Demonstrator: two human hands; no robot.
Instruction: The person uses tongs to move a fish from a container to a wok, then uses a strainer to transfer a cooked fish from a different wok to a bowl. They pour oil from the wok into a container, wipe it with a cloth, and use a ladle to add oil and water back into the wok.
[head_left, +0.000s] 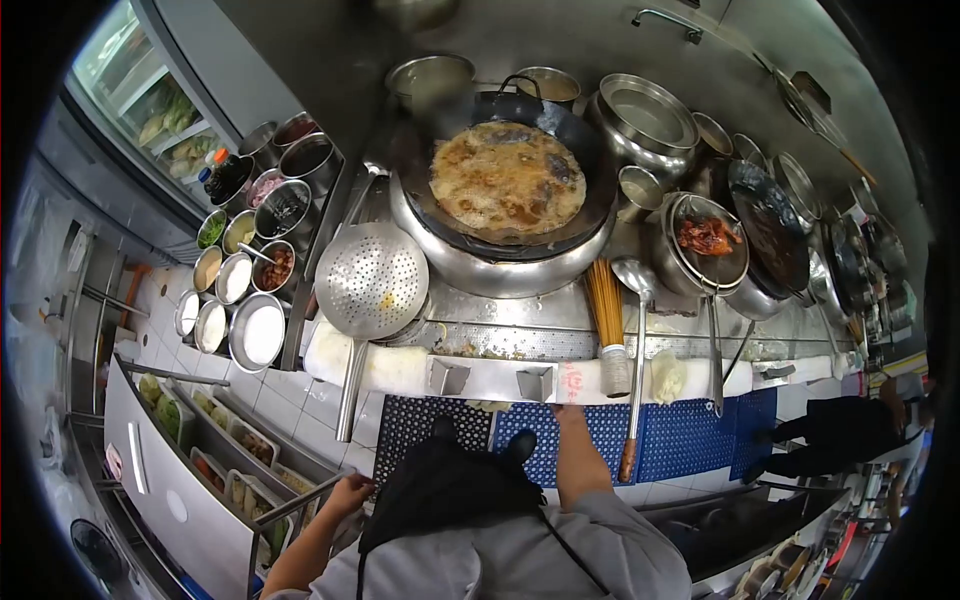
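My left hand (350, 493) is low at the left, its fingers curled beside the end of a metal rail (300, 502); what they hold, if anything, is hidden. My right hand (569, 412) reaches to the stove's front panel (475, 378), where its fingers are out of sight. Above it a black wok (405, 190) sits on a round steel burner ring. Brownish oil (505, 185) foams in the wok, with dark pieces in it. To the left, a perforated strainer (370, 280) rests over a pot, its handle pointing toward me.
Right of the wok are a bamboo brush (608, 320), a ladle (637, 360) and a strainer with reddish food (708, 237). Several ingredient containers (262, 330) stand left. An open drawer unit (180, 480) is lower left. Another person (845, 425) stands far right.
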